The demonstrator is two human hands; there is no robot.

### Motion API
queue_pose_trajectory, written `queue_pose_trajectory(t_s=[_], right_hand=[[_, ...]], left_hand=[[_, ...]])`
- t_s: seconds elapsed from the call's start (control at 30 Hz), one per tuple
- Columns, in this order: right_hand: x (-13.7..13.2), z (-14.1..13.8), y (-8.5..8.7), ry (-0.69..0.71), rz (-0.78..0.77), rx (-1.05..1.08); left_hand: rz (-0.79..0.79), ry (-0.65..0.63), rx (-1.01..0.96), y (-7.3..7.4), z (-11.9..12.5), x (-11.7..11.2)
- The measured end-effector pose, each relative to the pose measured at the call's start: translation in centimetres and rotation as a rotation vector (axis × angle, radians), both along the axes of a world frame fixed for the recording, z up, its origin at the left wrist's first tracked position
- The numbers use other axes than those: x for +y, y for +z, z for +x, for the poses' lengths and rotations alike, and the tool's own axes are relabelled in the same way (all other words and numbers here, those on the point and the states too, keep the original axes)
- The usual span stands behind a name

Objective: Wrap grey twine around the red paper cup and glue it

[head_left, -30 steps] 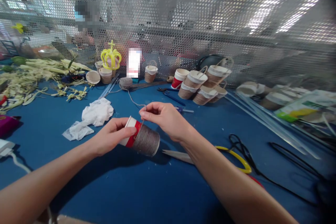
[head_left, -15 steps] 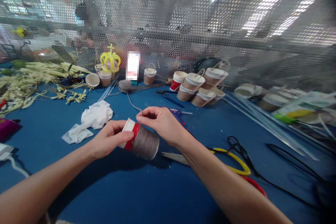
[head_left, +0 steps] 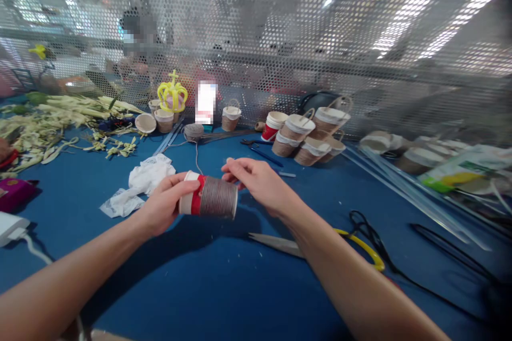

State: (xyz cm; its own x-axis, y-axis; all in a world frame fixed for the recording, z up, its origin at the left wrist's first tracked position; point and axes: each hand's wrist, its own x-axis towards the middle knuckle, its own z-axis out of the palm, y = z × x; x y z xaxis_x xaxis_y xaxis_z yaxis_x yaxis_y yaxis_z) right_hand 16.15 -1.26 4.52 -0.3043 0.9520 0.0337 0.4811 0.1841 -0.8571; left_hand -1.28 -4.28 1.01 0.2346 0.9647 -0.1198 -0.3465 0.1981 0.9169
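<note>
My left hand grips the rim end of a red and white paper cup held on its side above the blue table. Brown twine covers most of the cup's wall. My right hand sits at the cup's base end with fingers curled, touching the wrapped part. A thin twine strand runs from the cup up to a twine ball at the back.
Scissors with yellow handles lie under my right forearm. Crumpled white tissue lies left of the cup. Several twine-wrapped cups stand at the back by the perforated metal screen. Pale leaf strips heap at the far left, black cables at the right.
The cup has turned from tilted toward me to lying level. My right hand moved from the rim side to the base end. The view shifted slightly.
</note>
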Motion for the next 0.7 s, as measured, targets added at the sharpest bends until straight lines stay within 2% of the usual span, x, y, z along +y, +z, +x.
queue_pose_trajectory(t_s=[0.13, 0.23, 0.33, 0.47, 0.57, 0.7], right_hand=[[-0.7, 0.2, 0.7, 0.127, 0.002, -0.070], [-0.7, 0.1, 0.4, 0.206, -0.043, -0.091], [-0.5, 0.2, 0.1, 0.175, -0.095, -0.030], [-0.9, 0.6, 0.1, 0.083, -0.219, 0.104], [-1.5, 0.8, -0.2, 0.050, -0.272, 0.182], [-2.5, 0.9, -1.2, 0.026, -0.208, 0.188]], left_hand=[[-0.139, 0.095, 0.014, 0.1, 0.1, 0.6], [-0.170, 0.063, -0.019, 0.1, 0.0, 0.8], [-0.060, 0.005, -0.013, 0.3, -0.1, 0.6], [0.168, -0.084, 0.162, 0.4, -0.1, 0.1], [0.208, -0.119, 0.272, 0.4, 0.1, -0.2], [0.240, -0.132, 0.318, 0.2, 0.2, -0.4]])
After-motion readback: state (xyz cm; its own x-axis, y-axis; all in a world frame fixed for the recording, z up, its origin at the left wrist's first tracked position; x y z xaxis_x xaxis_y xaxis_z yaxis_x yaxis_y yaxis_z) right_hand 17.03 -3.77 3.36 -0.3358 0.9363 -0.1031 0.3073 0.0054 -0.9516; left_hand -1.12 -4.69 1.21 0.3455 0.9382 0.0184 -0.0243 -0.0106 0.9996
